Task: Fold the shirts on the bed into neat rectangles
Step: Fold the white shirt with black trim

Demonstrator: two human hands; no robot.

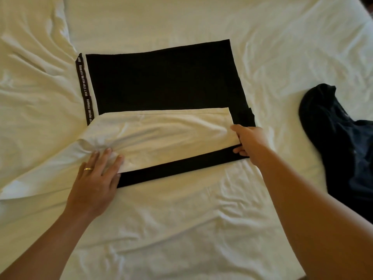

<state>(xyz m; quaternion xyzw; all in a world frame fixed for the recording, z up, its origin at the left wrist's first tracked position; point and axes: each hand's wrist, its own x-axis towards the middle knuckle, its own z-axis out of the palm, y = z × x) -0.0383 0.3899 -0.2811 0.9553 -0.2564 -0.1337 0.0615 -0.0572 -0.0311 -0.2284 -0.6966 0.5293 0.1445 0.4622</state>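
The black-and-white shirt (163, 81) lies flat on the bed (181, 229), its white panel (161, 134) folded across the black body, directly under both my hands. My left hand (96, 176) presses flat on the bunched white cloth, fingers (105, 156) straight. My right hand (250, 142) pinches the panel's right edge. Risk 1: the gathered wrinkles at my left fingers may be creased in, spoiling the rectangle. Risk 2: pulling rightward could skew the fold line. Beyond my right hand, 1 dark shirt (343, 142) lies crumpled, not yet folded.
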